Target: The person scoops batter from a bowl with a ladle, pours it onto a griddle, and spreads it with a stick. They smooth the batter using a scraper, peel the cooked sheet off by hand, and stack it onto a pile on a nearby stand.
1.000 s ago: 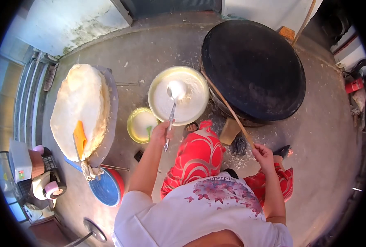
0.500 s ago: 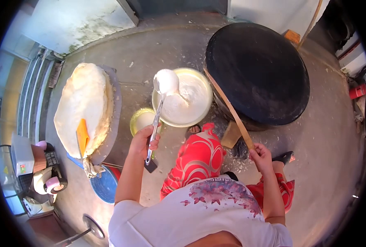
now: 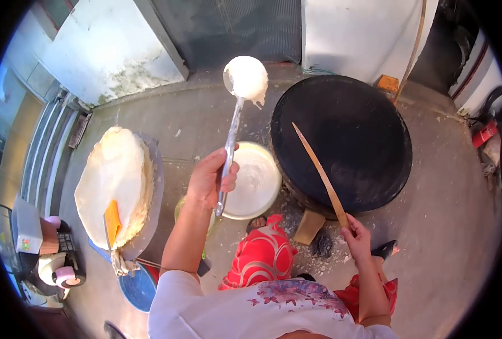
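My left hand [image 3: 212,178] is closed round the handle of a metal ladle [image 3: 232,133], whose bowl is heaped with white batter [image 3: 248,78] that hangs over its edge. Below the ladle stands a pale tub [image 3: 256,183] of white batter, partly hidden by my hand. In my right hand [image 3: 356,233] is the lower end of a long, thin wooden blade [image 3: 320,169]; its pointed tip is over the big round black griddle [image 3: 341,135]. The griddle's surface looks bare and dark.
At the left, a stack of thin pale flatbreads [image 3: 107,181] carries an orange scraper [image 3: 113,223]. A blue basin [image 3: 139,287] is below it. Near my feet lies a wooden block [image 3: 309,226]. Behind the griddle is an orange brick [image 3: 387,83] by the wall.
The ladle full of batter has risen away from the tub and shifted right. The wooden blade has moved left relative to the griddle, its tip now over the surface. The camera view has tilted up.
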Demonstrator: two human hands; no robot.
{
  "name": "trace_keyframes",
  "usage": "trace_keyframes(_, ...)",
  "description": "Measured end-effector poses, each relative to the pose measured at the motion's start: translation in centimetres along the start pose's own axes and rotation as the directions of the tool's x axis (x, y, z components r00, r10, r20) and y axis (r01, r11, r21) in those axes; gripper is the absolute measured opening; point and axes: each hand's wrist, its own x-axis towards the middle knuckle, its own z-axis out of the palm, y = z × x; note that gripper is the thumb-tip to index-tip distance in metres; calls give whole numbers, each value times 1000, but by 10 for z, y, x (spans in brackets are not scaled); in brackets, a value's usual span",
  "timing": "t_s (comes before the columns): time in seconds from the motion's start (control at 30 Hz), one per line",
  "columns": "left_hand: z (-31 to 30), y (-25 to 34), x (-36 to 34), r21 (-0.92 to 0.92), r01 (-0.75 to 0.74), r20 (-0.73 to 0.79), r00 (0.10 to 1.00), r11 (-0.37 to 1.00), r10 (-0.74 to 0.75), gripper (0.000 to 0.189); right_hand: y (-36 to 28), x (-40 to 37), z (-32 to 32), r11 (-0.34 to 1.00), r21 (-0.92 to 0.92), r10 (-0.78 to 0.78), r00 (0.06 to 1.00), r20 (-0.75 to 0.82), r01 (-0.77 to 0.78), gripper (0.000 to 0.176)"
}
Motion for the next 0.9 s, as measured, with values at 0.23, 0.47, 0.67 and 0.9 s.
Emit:
trace_keyframes(0.23,29,-55,97,41,-25,-151,988,999,31,22,-24,32,-7,901,-371,-297,944,-144,227,44)
trace_keyframes(0.47,23,-119,140,153,-30,-260,963,988,70,21,-57,69,9,767,-547,-442,894,-74,335,45)
trace_keyframes(0.67,14,-147,140,137,5,-267,963,991,32,33,-49,104,20,748,-587,-386,923,-4,310,42)
trace_keyframes(0.9,6,-151,132,211,-24,-336,937,977,96,40,-50,109,23,819,-485,-388,919,-73,307,42)
